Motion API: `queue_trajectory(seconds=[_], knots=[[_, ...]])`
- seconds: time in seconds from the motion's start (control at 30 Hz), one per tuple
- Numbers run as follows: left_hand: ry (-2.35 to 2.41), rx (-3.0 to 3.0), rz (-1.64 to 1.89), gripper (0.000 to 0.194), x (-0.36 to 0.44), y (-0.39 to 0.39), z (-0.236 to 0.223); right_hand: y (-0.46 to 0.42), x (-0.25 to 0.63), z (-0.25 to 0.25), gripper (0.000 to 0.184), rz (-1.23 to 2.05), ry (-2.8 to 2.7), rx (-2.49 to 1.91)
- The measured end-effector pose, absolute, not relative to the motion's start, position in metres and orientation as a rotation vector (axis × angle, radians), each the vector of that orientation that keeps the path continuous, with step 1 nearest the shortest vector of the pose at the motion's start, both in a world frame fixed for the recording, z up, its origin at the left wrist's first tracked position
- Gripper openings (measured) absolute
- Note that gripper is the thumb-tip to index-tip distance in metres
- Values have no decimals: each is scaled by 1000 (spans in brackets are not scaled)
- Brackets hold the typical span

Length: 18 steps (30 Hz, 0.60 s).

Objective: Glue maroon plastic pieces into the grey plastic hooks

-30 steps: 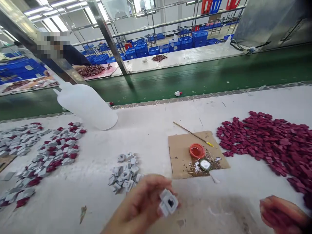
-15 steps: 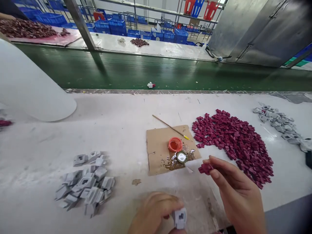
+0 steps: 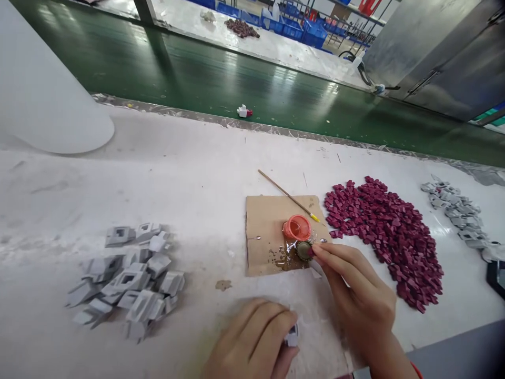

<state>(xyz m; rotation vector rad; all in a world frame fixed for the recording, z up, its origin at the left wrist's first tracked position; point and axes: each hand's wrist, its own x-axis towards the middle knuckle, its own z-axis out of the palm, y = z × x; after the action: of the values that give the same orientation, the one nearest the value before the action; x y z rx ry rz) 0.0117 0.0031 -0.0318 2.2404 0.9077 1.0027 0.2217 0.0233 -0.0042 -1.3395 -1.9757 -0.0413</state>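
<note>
White-topped bench [image 3: 118, 179], green conveyor belt [image 3: 221, 79] beyond, steel cabinet [image 3: 442, 52] and blue crates [image 3: 294, 29] farther off. L hand [image 3: 252, 339] clamped on grey plastic piece [image 3: 292, 337], low centre. R hand [image 3: 357, 295] had fingertips [image 3: 321, 252] together on maroon piece [image 3: 311, 252], touching dark round lid [image 3: 303, 251] on cardboard sheet [image 3: 260, 231], orange cap [image 3: 296, 228] just beside. Maroon pile [image 3: 382, 242] to R, grey pile [image 3: 130, 279] to L.

No text, label, brand or number can be read in this view. The small grey piece [image 3: 292, 336] held in the left hand [image 3: 250, 339] shows no legible marking, and the small round lid [image 3: 304, 251] touching the right hand [image 3: 355, 295] is too blurred to read.
</note>
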Motion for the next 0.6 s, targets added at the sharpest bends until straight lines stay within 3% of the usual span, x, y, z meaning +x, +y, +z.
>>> queue_trajectory(seconds=[0.43, 0.6], knots=[[924, 2174, 961, 19, 13, 1, -30, 21, 218, 1, 39, -16, -1907, -1369], [965, 2155, 956, 12, 15, 0, -29, -17, 200, 6, 23, 282, -1572, -1454]])
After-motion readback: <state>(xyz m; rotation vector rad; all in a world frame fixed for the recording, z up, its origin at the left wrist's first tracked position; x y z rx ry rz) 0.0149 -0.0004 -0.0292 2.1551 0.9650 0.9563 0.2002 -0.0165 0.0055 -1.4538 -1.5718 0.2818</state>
